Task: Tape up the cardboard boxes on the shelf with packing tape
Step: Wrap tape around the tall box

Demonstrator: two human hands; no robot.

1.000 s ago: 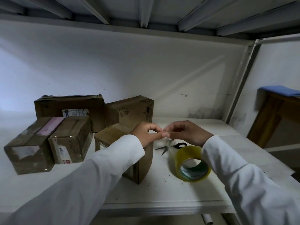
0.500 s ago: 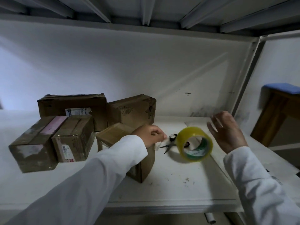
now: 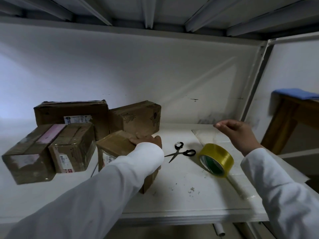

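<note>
Cardboard boxes, five brown ones, sit grouped at the left of the white shelf (image 3: 181, 200). Your left hand (image 3: 146, 140) lies flat on top of the nearest small brown cardboard box (image 3: 115, 144), fingers straight, likely pressing it steady or smoothing a strip down. Your right hand (image 3: 238, 131) hangs in the air above the shelf's right side, fingers loosely curled and holding nothing I can make out. The yellow roll of packing tape (image 3: 216, 160) rests on its edge just below that hand, a loose tail of tape trailing toward the front edge. The black-handled scissors (image 3: 181, 152) lie open between box and roll, handy for cutting. Other boxes (image 3: 69, 147) wait behind.
</note>
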